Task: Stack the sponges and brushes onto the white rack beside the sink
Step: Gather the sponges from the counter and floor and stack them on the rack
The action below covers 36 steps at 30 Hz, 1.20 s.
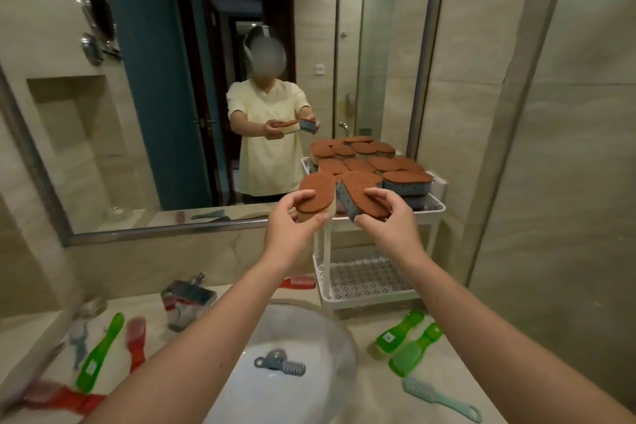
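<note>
My left hand (pixel 292 227) grips a cream sponge with a brown scouring top (pixel 315 193). A grey-blue sponge with a brown top (pixel 359 198) is held in my right hand (pixel 385 220), tilted on its edge. Both hover at the front left corner of the white rack (pixel 435 208), whose top shelf carries several brown-topped sponges (pixel 407 179). The rack's lower perforated shelf (pixel 361 279) shows nothing on it. Brushes lie on the counter: green ones (pixel 401 334) (pixel 414 349) at the right, a pale teal one (pixel 444 401), a green one (pixel 99 351) and red ones (pixel 136 337) at the left.
A round white sink (pixel 303 399) below my arms holds a grey brush (pixel 280 363). A red brush (pixel 299 282) lies by the rack's foot. A packaged item (pixel 189 299) and a chrome tap (pixel 89 308) stand at the left. The mirror (pixel 172 113) fills the wall ahead.
</note>
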Motion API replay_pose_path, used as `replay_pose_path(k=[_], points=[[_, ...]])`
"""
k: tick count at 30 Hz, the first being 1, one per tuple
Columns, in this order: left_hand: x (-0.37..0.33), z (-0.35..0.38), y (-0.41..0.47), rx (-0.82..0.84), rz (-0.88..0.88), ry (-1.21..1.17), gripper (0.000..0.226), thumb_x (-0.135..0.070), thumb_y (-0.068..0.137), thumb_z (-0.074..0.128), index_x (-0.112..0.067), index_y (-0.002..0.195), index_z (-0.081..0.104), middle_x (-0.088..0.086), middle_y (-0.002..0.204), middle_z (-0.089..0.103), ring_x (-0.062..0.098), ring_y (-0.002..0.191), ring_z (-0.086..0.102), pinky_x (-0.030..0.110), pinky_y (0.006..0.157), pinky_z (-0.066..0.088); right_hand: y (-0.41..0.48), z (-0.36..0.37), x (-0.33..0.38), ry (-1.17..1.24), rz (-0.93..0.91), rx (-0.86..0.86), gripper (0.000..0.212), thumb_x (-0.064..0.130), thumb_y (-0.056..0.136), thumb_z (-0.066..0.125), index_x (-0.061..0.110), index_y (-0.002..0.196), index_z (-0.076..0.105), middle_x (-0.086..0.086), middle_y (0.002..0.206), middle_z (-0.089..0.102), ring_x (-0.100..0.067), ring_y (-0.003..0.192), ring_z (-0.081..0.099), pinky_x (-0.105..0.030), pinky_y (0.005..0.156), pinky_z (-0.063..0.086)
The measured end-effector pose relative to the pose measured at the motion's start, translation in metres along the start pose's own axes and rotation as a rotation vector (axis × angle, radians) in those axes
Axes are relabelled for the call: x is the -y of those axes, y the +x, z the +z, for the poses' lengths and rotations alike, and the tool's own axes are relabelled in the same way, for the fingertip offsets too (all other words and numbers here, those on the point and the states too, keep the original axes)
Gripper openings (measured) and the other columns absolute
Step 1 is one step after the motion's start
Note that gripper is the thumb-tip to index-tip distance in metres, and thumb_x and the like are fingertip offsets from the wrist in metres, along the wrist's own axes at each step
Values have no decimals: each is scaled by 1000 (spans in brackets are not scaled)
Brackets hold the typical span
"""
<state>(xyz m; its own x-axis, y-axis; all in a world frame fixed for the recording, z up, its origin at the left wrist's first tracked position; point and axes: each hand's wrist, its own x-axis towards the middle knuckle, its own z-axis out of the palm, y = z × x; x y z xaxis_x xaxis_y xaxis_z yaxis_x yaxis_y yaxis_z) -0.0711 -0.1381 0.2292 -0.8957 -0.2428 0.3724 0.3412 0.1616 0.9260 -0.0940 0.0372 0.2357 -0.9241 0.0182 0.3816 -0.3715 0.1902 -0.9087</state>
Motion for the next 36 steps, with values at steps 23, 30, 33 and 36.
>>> replay_pose_path(k=[23, 30, 33, 36], points=[[-2, 133, 171, 104, 8, 243, 46, -47, 64, 84, -37, 94, 51, 2, 121, 49, 14, 102, 54, 31, 82, 51, 179, -92, -46, -152, -18, -222, 41, 24, 77, 76, 36, 114, 61, 8, 119, 60, -11, 105, 58, -23, 74, 53], [16, 172, 212, 99, 12, 421, 48, -50, 66, 82, -33, 97, 50, -2, 115, 44, 10, 98, 49, 26, 82, 41, 236, -105, -84, -220, 32, -203, 46, 33, 77, 75, 34, 121, 60, 5, 123, 61, -16, 107, 60, -42, 88, 56], [23, 185, 220, 101, 1, 516, 52, -54, 67, 80, -29, 102, 52, -2, 115, 47, 11, 101, 49, 30, 82, 44, 251, -107, -97, -288, 37, -177, 47, 37, 77, 75, 36, 122, 59, 7, 124, 61, -13, 108, 58, -34, 88, 53], [27, 196, 224, 83, -15, 606, 53, -58, 66, 78, -29, 103, 51, -3, 113, 47, 16, 105, 54, 32, 84, 47, 261, -108, -107, -354, 43, -156, 48, 37, 76, 75, 34, 121, 61, 8, 125, 62, -13, 109, 58, -30, 87, 50]])
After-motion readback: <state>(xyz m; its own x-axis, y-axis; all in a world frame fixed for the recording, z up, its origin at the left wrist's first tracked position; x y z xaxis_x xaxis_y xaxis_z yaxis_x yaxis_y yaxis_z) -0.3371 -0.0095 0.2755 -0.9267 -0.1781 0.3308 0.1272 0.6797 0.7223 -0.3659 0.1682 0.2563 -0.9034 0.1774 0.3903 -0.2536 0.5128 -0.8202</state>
